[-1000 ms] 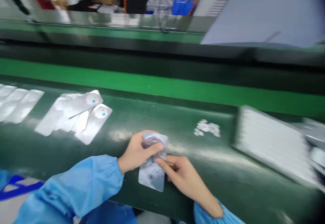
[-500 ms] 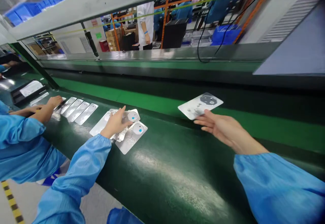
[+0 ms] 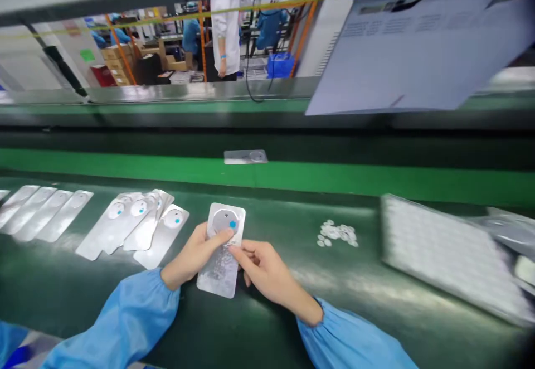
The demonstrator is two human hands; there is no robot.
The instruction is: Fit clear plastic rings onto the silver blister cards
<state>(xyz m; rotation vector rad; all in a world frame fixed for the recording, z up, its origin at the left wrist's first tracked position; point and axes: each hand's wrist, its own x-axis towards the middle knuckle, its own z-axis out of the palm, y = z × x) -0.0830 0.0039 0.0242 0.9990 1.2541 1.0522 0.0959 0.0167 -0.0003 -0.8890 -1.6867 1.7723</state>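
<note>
My left hand [image 3: 194, 253] and my right hand [image 3: 265, 273] meet over the green belt, both gripping a silver foil card [image 3: 221, 277]. A round grey disc with a blue dot sits on its upper end, partly under my left thumb. To the left of my hands lies an overlapping pile of similar cards [image 3: 134, 221], with a single card [image 3: 163, 235] at its right edge. Further left runs a row of several cards [image 3: 44, 215]. Another card [image 3: 245, 157] lies on the raised green strip behind the belt.
A small scatter of white round pieces [image 3: 337, 234] lies right of my hands. A white tray [image 3: 447, 257] sits at the right on the belt. A pale sheet [image 3: 418, 51] hangs overhead at upper right. A person in a white coat [image 3: 225, 34] stands beyond the line.
My right hand has let go of the grey-disc card, which now lies on the green strip. My hands have come together on a blue-dot card, and my view has shifted.
</note>
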